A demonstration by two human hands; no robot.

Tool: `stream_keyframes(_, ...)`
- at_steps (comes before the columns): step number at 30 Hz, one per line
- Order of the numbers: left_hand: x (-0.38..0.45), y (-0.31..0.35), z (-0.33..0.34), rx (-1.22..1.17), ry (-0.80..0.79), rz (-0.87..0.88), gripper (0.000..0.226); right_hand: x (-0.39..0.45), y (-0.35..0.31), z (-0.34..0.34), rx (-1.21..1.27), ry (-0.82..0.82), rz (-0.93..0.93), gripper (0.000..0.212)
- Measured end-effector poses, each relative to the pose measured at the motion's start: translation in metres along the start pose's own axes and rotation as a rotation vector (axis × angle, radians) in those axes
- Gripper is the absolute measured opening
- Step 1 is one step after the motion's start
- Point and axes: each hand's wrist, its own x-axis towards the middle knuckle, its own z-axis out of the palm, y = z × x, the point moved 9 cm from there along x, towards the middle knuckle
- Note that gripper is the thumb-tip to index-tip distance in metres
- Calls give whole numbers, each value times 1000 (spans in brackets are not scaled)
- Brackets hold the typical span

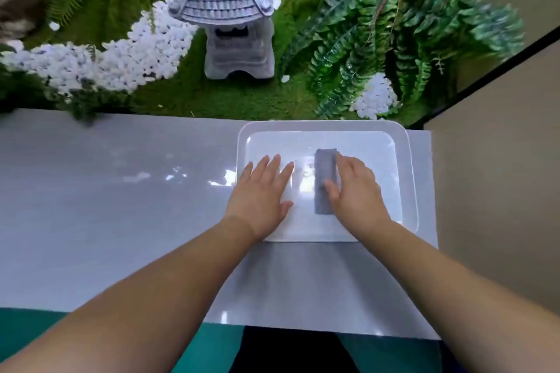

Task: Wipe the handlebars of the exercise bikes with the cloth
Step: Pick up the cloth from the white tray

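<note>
Cloth (325,182) partly hidden by right hand (354,194), stone lantern (230,9) top cropped

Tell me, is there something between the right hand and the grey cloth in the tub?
Nothing visible. The right hand is already on the cloth, with its fingers on the cloth's right edge inside the white tub. The left hand lies flat beside it, apart from the cloth.

Bright even light, counter (121,191) glare, blurred warped edges.
</note>
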Motion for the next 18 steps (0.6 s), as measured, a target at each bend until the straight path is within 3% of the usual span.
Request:
stream_keyframes(3,14,-2,12,9,9,-8,76,9,5,7,71,100,68,52)
stream_keyframes(8,29,-9,27,66,0,12,77,16,-1,22,4,172,75,63)
stream_keyframes(13,28,-12,31,55,3,13,77,18,2,33,-10,119,95,76)
stream_keyframes(18,29,-13,28,-36,-37,1,72,24,5,33,-34,19,107,70)
